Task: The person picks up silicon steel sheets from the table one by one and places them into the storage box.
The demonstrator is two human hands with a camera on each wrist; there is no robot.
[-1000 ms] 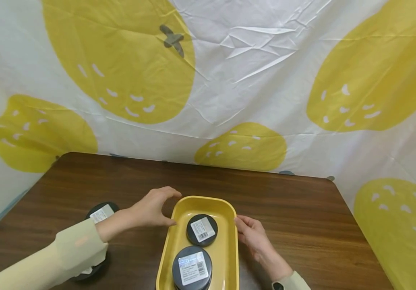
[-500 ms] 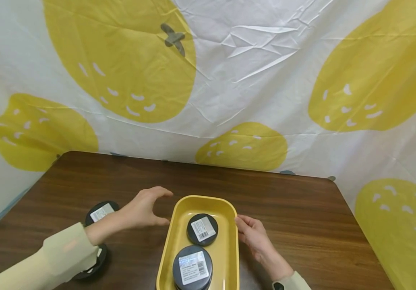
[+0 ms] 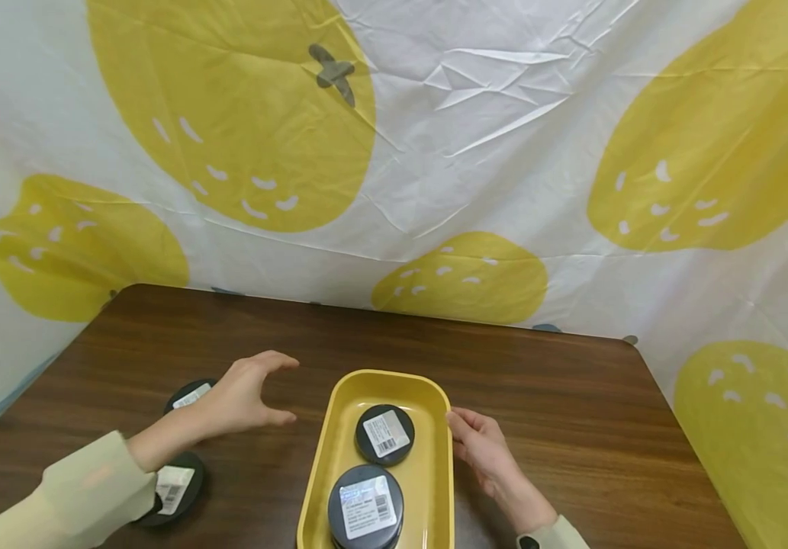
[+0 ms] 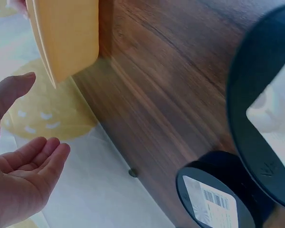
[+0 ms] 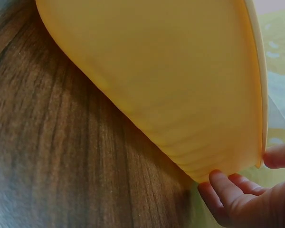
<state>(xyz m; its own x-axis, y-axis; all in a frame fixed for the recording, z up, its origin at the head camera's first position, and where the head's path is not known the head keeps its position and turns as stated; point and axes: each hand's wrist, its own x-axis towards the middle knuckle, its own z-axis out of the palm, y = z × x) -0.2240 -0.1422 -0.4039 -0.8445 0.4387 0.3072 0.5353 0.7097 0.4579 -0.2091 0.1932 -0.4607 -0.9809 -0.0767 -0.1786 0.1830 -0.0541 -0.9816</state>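
A brown wood-grained table spread out under both hands, its two far corners rounded, and beyond the fingertips a creased white cloth hung down behind its far edge. Big yellow fruit shapes were printed on it, five that I could make out.

The right hand gripped a yellow tray by its side wall, thumb at the rim and fingertips against the outside. The tray lay just to the left of that hand, between the two. The left hand was empty, well clear of the tray's other side, thumb and fingers parted in a wide C.

The tray's near end ran out of sight, below both hands. Behind the left wrist, a black disc was partly covered by the forearm; nearer the body than that hand, another labelled disc was half hidden by a pale cuff.

I counted four labelled round tops: those two, plus a small round black piece and a larger black piece inside the tray, left of the right hand. A second dark edge showed under the larger; how many were stacked, I couldn't tell.
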